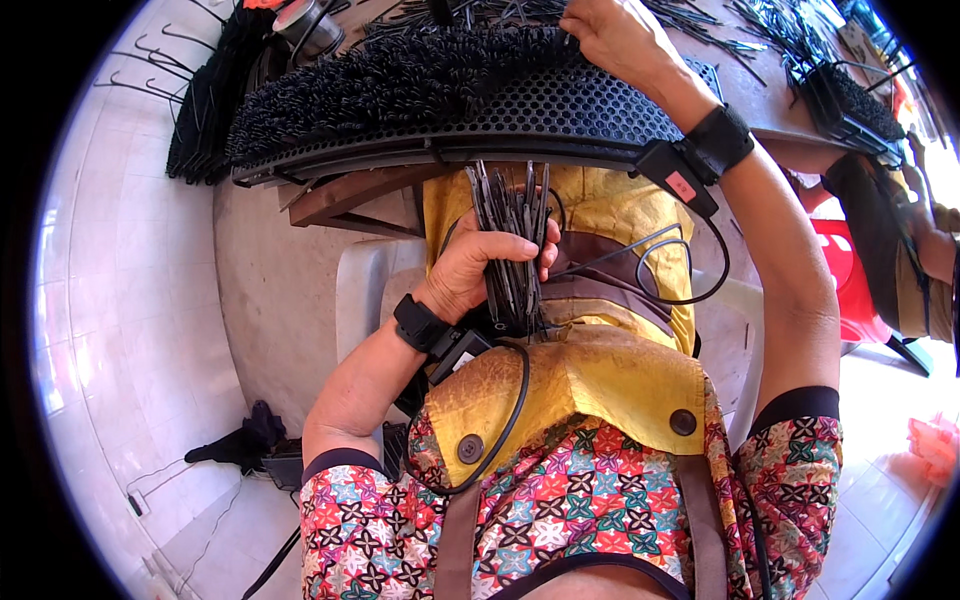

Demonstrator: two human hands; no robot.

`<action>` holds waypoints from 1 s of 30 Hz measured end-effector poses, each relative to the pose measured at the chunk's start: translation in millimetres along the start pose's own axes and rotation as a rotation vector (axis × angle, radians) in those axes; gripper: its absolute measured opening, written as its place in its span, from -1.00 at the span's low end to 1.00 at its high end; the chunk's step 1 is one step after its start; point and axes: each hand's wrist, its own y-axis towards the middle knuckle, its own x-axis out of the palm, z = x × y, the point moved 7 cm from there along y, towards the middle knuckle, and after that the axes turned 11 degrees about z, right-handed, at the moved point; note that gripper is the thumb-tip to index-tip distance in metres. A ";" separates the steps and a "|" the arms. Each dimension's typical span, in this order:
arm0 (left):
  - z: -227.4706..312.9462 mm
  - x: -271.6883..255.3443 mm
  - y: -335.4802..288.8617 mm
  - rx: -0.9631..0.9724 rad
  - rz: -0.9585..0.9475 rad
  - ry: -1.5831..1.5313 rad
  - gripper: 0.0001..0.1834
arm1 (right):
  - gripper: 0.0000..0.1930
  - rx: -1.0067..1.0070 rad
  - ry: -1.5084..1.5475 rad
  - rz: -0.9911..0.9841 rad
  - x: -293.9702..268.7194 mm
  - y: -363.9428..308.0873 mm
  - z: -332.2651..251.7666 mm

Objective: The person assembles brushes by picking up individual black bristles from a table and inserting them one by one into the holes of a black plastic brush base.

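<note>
Nearest the body, a yellow apron (640, 395) covers the lap. Above it, the left hand (465, 268) wraps a bundle of thin dark strips (512, 245), thumb across the front and fingers curled behind. This closed grip seems to serve as a holder: it keeps the strips lengthwise together, their upper ends fanning slightly just short of the board's near edge, presumably within easy reach of the other hand.

Beyond lies a black perforated board (600, 110), its near edge toward the person. Dense black bristle-like pieces (390, 90) cover its left part and run along its far edge; bare holes show toward the near right corner.

The right hand (615, 38) is over the far edge, right of the middle, where the bristles give way to holes. Its fingers are drawn together at the tips; whether they pinch a strip cannot be told.

Farther off, loose strips (690, 18) are strewn on the table (745, 88), and a metal cup (310, 28) stands past the board's far left corner.
</note>
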 end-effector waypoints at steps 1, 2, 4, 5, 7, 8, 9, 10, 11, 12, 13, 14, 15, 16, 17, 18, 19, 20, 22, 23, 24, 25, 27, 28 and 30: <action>-0.5 0.5 0.8 -0.008 -0.016 0.002 -0.67 | -0.83 0.006 -0.016 -0.019 1.8 -0.7 0.7; -1.1 0.5 2.4 -0.015 -0.032 0.003 -0.67 | -0.84 0.012 -0.031 -0.039 3.1 -0.4 1.0; -2.1 0.3 2.8 -0.018 -0.037 0.005 -0.66 | -0.86 -0.029 -0.025 -0.061 5.9 0.6 -3.5; -1.8 0.4 2.2 -0.014 -0.030 0.011 -0.66 | -0.87 -0.074 -0.008 -0.060 7.6 1.3 -6.0; -2.1 0.6 2.8 -0.011 -0.036 0.015 -0.66 | -0.89 -0.145 -0.001 -0.099 7.9 5.2 -14.7; -2.2 0.7 3.5 -0.010 -0.044 0.013 -0.66 | -0.90 -0.172 -0.007 -0.138 8.2 9.7 -17.9; -2.3 2.0 4.0 -0.011 -0.053 0.013 -0.66 | -0.91 -0.197 -0.015 -0.176 8.2 11.3 -20.4; -2.5 2.3 4.2 -0.010 -0.048 0.018 -0.66 | -0.90 -0.227 0.004 -0.173 10.0 10.2 -20.5; -2.6 2.8 4.4 -0.009 -0.044 0.023 -0.66 | -0.90 -0.256 0.021 -0.170 13.9 9.0 -18.2; -3.0 2.0 4.4 -0.006 -0.036 0.025 -0.66 | -0.89 -0.288 0.044 -0.169 14.9 8.8 -22.4; -3.0 2.6 4.7 -0.011 -0.038 0.030 -0.66 | -0.87 -0.260 0.002 -0.149 12.1 9.1 -20.5; -2.0 3.9 5.5 -0.016 -0.040 0.035 -0.66 | -0.86 -0.232 -0.041 -0.128 6.9 8.3 -18.6; -1.9 4.7 5.6 -0.023 -0.042 0.038 -0.67 | -0.84 -0.203 -0.084 -0.110 1.1 5.4 -20.7; -1.5 1.3 3.3 -0.016 -0.026 0.031 -0.67 | -0.80 -0.156 -0.094 -0.062 -1.6 1.6 -28.3; -1.4 -1.5 1.9 -0.010 -0.010 0.023 -0.67 | -0.81 -0.106 -0.007 -0.071 -9.2 -9.1 -38.1; -0.4 -2.8 1.0 0.001 -0.001 0.013 -0.68 | -0.81 -0.061 0.072 -0.080 -19.7 -15.9 -46.6; 0.5 -2.1 1.7 -0.001 -0.008 0.008 -0.68 | -0.81 -0.200 0.080 0.027 -23.3 -29.4 -55.6; 2.1 -1.6 2.9 -0.003 -0.015 0.001 -0.69 | -0.76 -0.101 0.136 -0.048 -23.9 -48.3 -53.2; 0.5 -3.9 6.6 0.025 0.001 -0.043 -0.72 | -0.78 -0.140 0.262 -0.067 -32.9 -78.3 -72.6; 0.0 -5.1 7.9 0.024 0.002 -0.050 -0.74 | -0.78 -0.121 0.306 -0.105 -36.1 -92.0 -81.8; 0.8 -8.2 5.9 0.030 0.023 -0.042 -0.76 | -0.78 -0.096 0.363 -0.125 -39.5 -103.3 -93.2; 1.2 -10.1 6.7 0.039 0.041 -0.034 -0.77 | -0.76 -0.074 0.418 -0.144 -41.5 -112.6 -100.1; 1.2 -14.2 6.7 0.054 0.100 -0.055 -0.78 | -0.69 -0.088 0.474 -0.236 -40.8 -126.8 -113.5; 1.5 -15.7 6.7 0.063 0.128 -0.065 -0.78 | -0.68 -0.083 0.526 -0.239 -40.9 -131.0 -119.4; 2.3 -18.5 8.2 0.091 0.153 -0.069 -0.79 | -0.65 -0.083 0.596 -0.222 -39.7 -133.9 -125.7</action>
